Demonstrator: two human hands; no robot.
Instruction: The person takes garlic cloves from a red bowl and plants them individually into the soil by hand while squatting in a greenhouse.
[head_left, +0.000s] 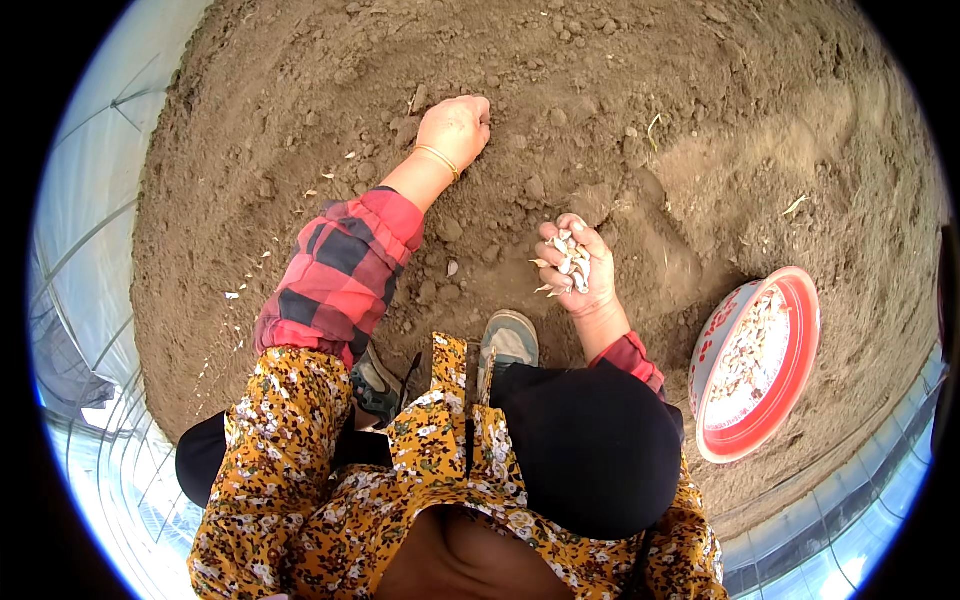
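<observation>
My left hand (456, 131) rests low on the loose brown soil (555, 150), fingers curled under. Its fingertips are hidden, so whether it pinches anything does not show. A thin gold-coloured bracelet (438, 159) circles that wrist. Nearer my body, my right hand (589, 266) is turned palm up and cups a bunch of garlic cloves (571, 264); some stick out past the fingers. One loose clove (452, 268) lies on the soil between my arms. To the left, a line of several cloves (242, 286) runs along the ground.
At my right a tilted white basin with a red rim (806, 330) and red pattern holds many garlic cloves (757, 345). My shoes (510, 339) stand on the soil below my hands. Translucent plastic sheeting (97, 187) on a curved frame bounds the soil at left.
</observation>
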